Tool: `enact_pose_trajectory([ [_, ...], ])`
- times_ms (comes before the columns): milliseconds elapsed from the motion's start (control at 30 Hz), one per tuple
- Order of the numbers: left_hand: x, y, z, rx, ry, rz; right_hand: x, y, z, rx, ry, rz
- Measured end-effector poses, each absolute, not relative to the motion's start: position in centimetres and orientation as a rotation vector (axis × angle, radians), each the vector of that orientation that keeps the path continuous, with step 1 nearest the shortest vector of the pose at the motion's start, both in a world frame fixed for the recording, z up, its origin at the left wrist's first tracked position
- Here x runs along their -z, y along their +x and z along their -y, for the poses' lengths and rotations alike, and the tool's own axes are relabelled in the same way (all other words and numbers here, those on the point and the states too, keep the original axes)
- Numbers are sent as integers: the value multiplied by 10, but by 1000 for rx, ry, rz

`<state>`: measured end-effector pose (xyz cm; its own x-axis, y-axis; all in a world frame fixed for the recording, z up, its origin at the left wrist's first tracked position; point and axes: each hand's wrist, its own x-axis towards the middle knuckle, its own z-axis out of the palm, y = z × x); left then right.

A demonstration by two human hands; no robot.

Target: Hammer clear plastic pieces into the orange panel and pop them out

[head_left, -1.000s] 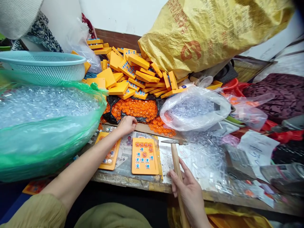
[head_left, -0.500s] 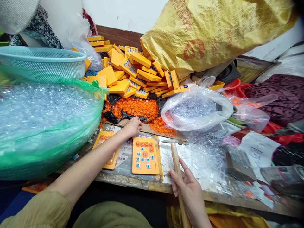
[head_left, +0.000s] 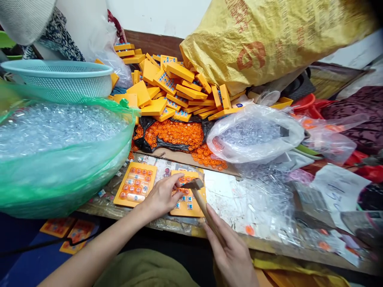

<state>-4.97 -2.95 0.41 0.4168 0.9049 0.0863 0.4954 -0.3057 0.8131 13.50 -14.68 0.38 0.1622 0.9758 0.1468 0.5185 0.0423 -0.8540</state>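
My left hand (head_left: 163,195) is over the upper left of a yellow-orange panel (head_left: 196,209), thumb and forefinger curled together. Whatever lies between the fingertips is hidden. This panel carries orange caps in its upper part and small blue-and-clear switches lower down. A hammer (head_left: 206,207) with a wooden handle is gripped in my right hand (head_left: 231,253). Its metal head is above the panel, close beside my left fingertips. To the left, a second yellow-orange panel (head_left: 119,197) lies on the bench, fitted with orange caps and longer clear pieces.
Behind the panels, a black bag (head_left: 146,145) holds many orange caps (head_left: 176,133), some spilled in front. Yellow-orange panels (head_left: 185,93) are heaped beyond. A green bag (head_left: 89,171) of clear parts stands left, a white bag (head_left: 257,153) right, and loose clear pieces (head_left: 266,203) lie below it.
My left hand has come back from the orange caps to the right-hand panel. The hammer has swung left, its head now over that panel. The view has shifted slightly.
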Motion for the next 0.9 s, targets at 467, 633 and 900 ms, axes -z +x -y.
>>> enact_pose_trajectory([
  [467, 4, -56, 47, -814, 1770, -1170, -8, 149, 155, -430, -1451, 2014],
  [633, 5, -55, 48, -828, 1735, -1172, -13, 147, 158, -325, -1405, 1968],
  [900, 8, -54, 53, -858, 1729, -1196, -2, 146, 160, -449, -1462, 2021],
])
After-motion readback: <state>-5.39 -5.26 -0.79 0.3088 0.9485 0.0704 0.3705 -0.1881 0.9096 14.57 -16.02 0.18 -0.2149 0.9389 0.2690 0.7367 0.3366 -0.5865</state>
